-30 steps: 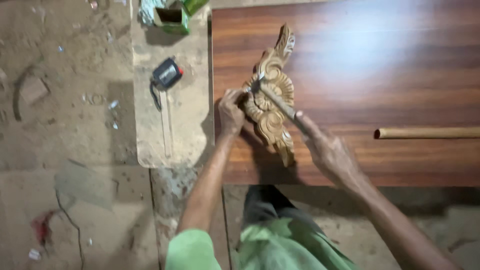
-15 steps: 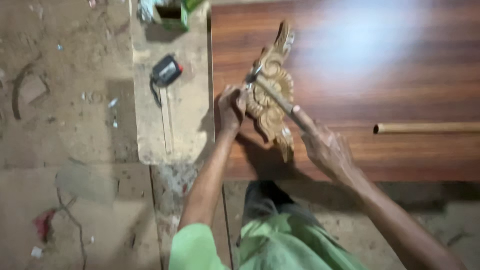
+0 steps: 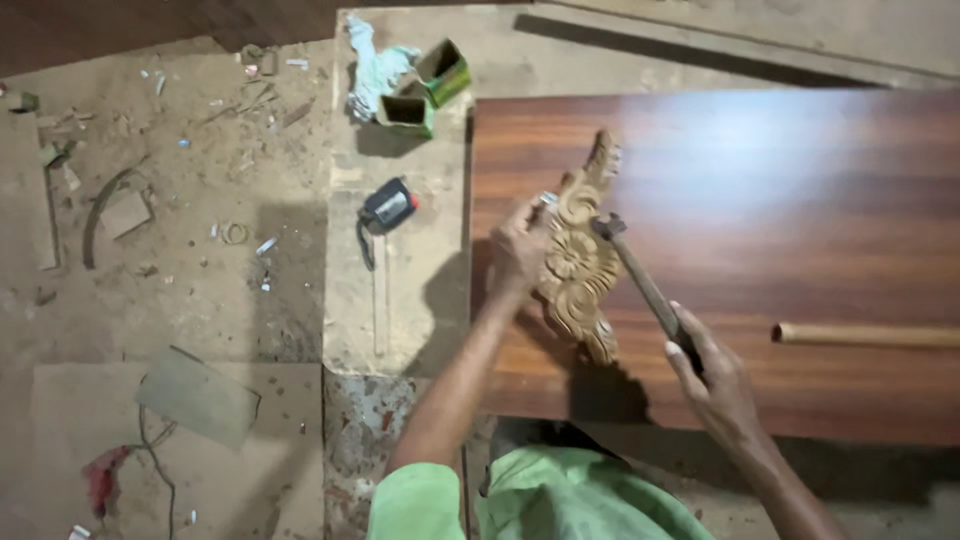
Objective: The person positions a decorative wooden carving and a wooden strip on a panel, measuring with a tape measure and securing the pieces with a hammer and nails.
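Observation:
A carved wooden ornament with leaf and flower shapes lies on a glossy brown wood-grain board. My left hand presses on the ornament's left edge, fingers pinched near its upper part. My right hand grips the wooden handle of a hammer. The hammer's metal head rests just at the ornament's upper right side.
A tape measure lies on the pale slab left of the board. Small green boxes and a rag sit at the slab's far end. A wooden stick lies on the board at right. Scraps litter the dusty floor at left.
The view has shifted, so the board sits lower and to the right. The hammer head has lifted off the ornament's middle to its upper right side. My left hand stays on the ornament.

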